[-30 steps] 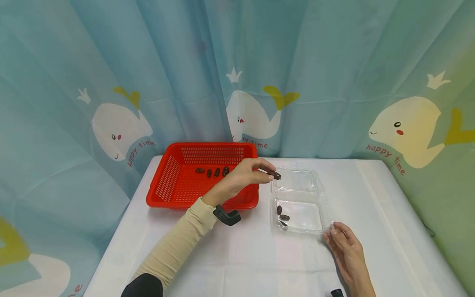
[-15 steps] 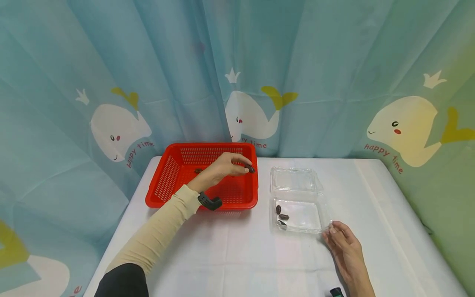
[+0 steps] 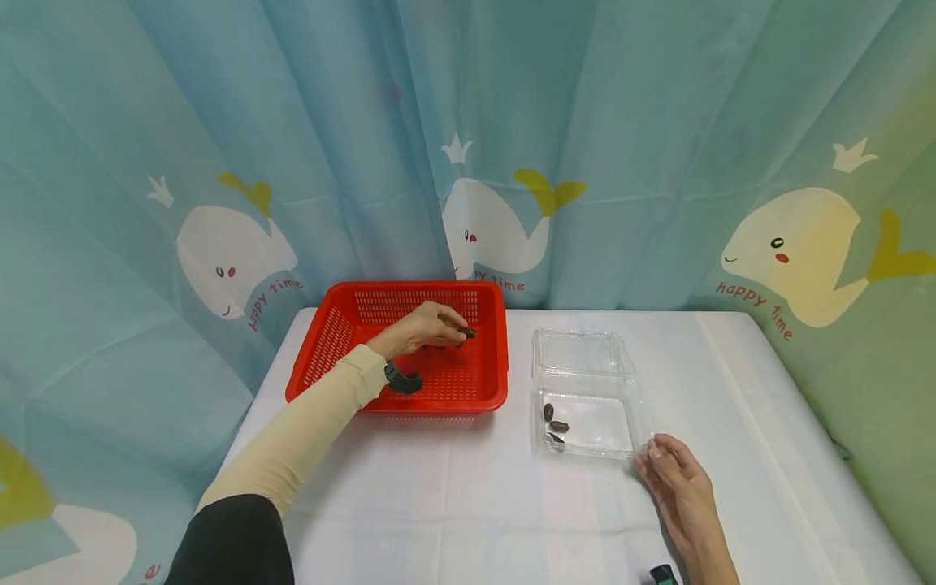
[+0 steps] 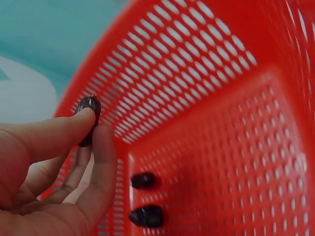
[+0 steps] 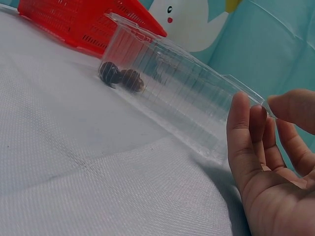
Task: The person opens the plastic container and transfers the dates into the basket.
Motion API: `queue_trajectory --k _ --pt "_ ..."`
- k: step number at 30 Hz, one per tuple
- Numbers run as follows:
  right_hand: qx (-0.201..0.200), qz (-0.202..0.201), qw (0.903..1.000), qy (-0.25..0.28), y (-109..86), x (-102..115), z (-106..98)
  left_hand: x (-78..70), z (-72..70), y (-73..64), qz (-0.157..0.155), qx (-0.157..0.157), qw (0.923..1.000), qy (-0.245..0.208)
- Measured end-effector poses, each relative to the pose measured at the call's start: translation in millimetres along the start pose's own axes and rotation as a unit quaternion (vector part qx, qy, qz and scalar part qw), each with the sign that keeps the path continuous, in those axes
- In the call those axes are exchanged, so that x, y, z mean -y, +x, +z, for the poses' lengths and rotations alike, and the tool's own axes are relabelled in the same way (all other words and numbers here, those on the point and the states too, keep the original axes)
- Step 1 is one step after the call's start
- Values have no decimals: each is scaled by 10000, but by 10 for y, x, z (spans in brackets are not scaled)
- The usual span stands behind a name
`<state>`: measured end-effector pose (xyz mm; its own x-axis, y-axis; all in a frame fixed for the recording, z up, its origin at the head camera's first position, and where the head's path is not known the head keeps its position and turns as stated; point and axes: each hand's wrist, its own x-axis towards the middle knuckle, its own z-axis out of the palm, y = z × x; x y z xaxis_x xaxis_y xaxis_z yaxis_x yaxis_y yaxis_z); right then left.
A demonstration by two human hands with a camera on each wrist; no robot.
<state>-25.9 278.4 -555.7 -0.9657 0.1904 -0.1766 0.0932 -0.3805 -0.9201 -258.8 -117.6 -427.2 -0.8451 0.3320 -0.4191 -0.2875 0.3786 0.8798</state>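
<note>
My left hand is over the red plastic basket, pinching a dark brown date between thumb and fingers. Lower in the left wrist view, two more dates lie on the basket's mesh floor; in the head view the hand mostly covers them. At the right, my right hand pinches the near right corner of a clear plastic clamshell box between thumb and fingers. The box lies with its lid folded back. Several dates sit along the left side of its tray.
Basket and box stand side by side on a white cloth-covered table, a narrow strip of cloth between them. A blue curtain with whale prints hangs right behind the table's far edge.
My left hand has carried the date leftward from above the box lid to over the basket. My right hand stays at the box corner.
</note>
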Motion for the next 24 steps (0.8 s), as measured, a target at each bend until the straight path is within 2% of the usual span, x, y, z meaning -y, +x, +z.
queue_trajectory --k 7,14,20,24 --pt "18 -73 9999 98 -7 1 0 68 -28 78 -102 81 9996 235" --pt "15 -70 10000 66 -12 8 2 171 -31 150 -243 -29 9976 641" --pt "-20 -63 10000 23 -11 2 5 242 -9 185 -413 -166 9968 661" --pt "-6 -64 10000 12 -7 -2 2 279 2 182 -418 -175 9963 729"
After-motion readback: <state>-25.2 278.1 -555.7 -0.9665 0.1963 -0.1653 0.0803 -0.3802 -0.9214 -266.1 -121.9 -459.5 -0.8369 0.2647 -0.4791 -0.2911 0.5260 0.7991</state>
